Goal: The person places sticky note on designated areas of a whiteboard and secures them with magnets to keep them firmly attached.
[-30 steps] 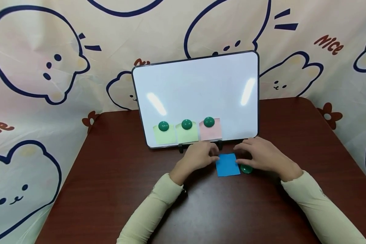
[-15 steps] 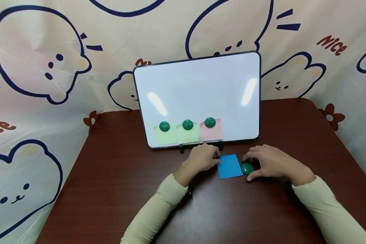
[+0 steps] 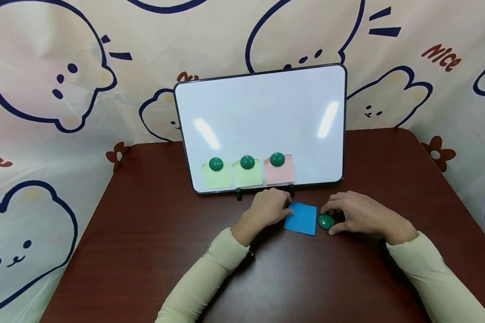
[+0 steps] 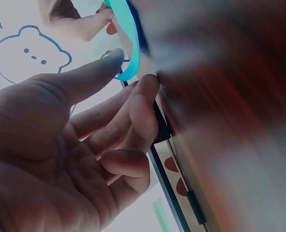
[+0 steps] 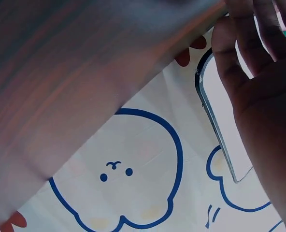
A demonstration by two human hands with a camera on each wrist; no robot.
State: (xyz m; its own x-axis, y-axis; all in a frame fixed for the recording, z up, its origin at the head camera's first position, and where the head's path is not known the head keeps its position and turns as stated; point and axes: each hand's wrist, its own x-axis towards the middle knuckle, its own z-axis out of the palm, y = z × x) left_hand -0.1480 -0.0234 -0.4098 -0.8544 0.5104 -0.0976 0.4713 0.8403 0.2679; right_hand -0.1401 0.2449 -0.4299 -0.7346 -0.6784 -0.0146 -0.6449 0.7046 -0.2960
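Note:
A blue sticky note [image 3: 302,219] sits slightly askew at the table's middle, below the whiteboard [image 3: 262,121]. My left hand [image 3: 267,207] pinches its left edge between thumb and forefinger; in the left wrist view the note [image 4: 127,38] curves up beyond the thumb tip. To the note's right is a round green magnet [image 3: 326,221] on the table. My right hand [image 3: 359,213] has thumb and forefinger curled round that magnet from its right side. In the right wrist view the right hand [image 5: 266,92] shows, but the magnet's grip is out of sight.
Along the whiteboard's lower edge, green magnets hold two light green notes [image 3: 219,177] [image 3: 248,175] and a pink note [image 3: 280,172]. Small black feet [image 3: 239,194] support the board on the brown table [image 3: 145,251]. A cartoon-print cloth [image 3: 64,157] hangs behind.
My right hand has drawn back rightward from the blue note and closed round the green magnet. The left hand stays at the note, whose angle has shifted a little.

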